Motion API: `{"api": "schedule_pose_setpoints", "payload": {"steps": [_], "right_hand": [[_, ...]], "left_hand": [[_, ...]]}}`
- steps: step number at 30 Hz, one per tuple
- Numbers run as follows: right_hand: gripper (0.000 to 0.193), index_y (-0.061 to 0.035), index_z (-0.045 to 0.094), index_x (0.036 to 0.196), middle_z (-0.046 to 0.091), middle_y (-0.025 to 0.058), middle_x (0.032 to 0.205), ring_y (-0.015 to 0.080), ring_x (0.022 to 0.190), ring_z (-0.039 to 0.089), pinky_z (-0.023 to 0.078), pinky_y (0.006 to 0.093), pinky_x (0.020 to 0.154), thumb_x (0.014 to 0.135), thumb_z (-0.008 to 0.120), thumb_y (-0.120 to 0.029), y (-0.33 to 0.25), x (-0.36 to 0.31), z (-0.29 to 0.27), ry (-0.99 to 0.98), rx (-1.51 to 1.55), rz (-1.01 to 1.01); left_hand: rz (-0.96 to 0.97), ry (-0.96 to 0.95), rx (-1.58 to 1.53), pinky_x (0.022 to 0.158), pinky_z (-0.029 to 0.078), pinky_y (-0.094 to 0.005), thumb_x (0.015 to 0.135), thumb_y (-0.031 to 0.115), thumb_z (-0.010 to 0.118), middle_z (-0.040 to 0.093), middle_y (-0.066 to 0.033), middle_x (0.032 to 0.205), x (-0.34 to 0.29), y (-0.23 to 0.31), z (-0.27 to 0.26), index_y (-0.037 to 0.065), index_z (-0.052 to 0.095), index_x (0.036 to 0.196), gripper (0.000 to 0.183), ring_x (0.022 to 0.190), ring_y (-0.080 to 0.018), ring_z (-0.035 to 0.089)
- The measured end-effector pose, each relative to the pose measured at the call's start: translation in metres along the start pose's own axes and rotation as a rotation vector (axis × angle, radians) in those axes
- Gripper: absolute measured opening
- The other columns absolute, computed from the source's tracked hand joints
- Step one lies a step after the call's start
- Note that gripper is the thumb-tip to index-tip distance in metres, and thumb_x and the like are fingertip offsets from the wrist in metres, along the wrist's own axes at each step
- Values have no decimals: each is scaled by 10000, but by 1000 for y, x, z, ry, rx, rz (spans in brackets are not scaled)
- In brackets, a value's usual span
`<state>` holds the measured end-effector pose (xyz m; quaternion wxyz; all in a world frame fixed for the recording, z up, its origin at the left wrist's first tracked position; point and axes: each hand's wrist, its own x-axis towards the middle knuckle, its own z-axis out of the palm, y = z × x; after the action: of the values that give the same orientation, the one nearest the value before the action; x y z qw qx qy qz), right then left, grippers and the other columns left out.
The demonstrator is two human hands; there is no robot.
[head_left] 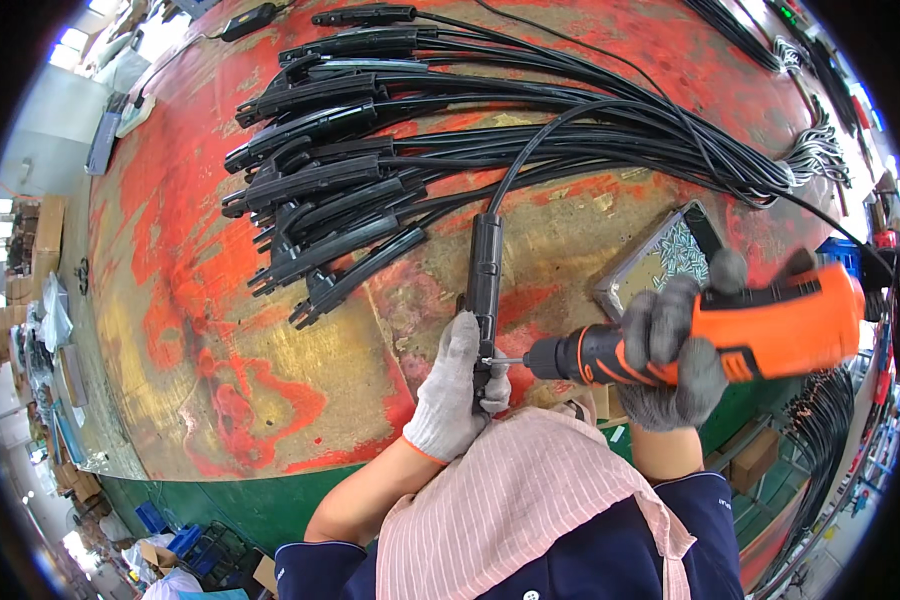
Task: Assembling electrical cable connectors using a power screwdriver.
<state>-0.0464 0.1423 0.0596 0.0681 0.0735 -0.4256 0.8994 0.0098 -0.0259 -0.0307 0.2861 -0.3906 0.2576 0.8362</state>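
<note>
My left hand (457, 388), in a white knit glove, grips the near end of a long black plastic connector housing (485, 268) that stands on the worn red table (190, 300); a black cable runs from its far end. My right hand (675, 350), in a grey glove, holds an orange and black electric screwdriver (760, 330). Its bit (505, 361) points left and touches the housing just above my left fingers.
A pile of several similar black housings with cables (340, 170) lies across the far half of the table. A shallow tray of small screws (665, 255) sits right of the housing. Wire bundles (820, 150) hang at the right edge. Boxes stand on the floor below.
</note>
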Motion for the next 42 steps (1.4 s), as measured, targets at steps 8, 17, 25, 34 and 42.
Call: {"api": "schedule_pose_setpoints", "payload": {"steps": [8,17,25,34,42], "right_hand": [[480,-126,381,1188,446,30,591,109,488,436,430,278,479,812,674,-71,-7,-26,10,-113,-39,29],[369,-111,387,1090,490,51,608,129,521,485,464,298,521,817,610,-2,0,-20,8,-128,-79,39],[326,-107,384,1013,526,59,629,136,552,526,490,310,555,806,551,82,8,-18,7,-114,-233,12],[529,-66,429,1306,547,42,802,113,570,481,456,253,546,812,603,3,-69,-14,-23,-78,158,-293],[501,29,465,1251,546,97,793,150,601,511,458,308,517,783,632,-27,-163,4,-79,167,-299,-512]], "left_hand": [[103,1,66,457,402,-267,953,467,547,500,-39,750,1,-3,8,191,364,1278,464,513,-120,455],[87,6,35,439,392,-273,952,481,540,492,-42,745,2,-6,8,193,376,1218,425,501,-124,452],[65,19,24,432,373,-259,940,500,549,481,-25,726,4,-11,3,190,400,1085,374,496,-122,444],[388,43,833,530,447,-247,836,302,709,558,-31,796,-55,60,-8,94,408,1336,620,610,-111,539],[1265,933,2367,938,439,-464,720,273,749,612,-142,1064,-85,101,-30,136,617,1191,508,1000,-339,581]]}}
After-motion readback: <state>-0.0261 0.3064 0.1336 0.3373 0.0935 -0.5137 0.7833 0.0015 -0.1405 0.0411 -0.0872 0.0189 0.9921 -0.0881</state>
